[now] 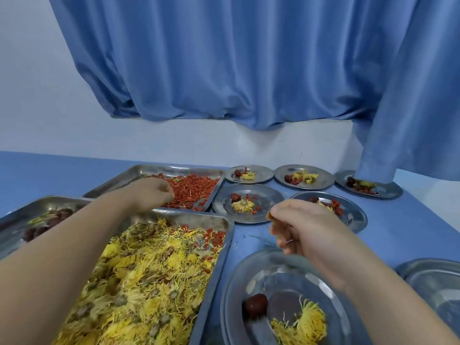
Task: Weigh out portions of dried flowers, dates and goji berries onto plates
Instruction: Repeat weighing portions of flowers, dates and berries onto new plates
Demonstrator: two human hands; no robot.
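Observation:
My left hand (pixel 151 195) reaches into the far steel tray (pixel 139 171), its fingertips pinched together on the red goji berries (pixel 191 190). My right hand (pixel 306 227) hovers, blurred, above the near round plate (pixel 239 282) with its fingers curled; whether it holds anything is unclear. That plate carries one dark red date (pixel 255 305) and a yellow dried flower (pixel 306 322). The big near tray (pixel 231 227) is heaped with yellow dried flowers (pixel 149 270) and a few stray berries. A left tray (pixel 15 215) holds dates (pixel 49 222).
Several small steel plates, such as one (pixel 224 202) beside the berry tray, sit at the back right, each with a flower, a date and berries. Another plate (pixel 435 277) lies at the right edge. A blue curtain (pixel 398 145) hangs onto the far right plate.

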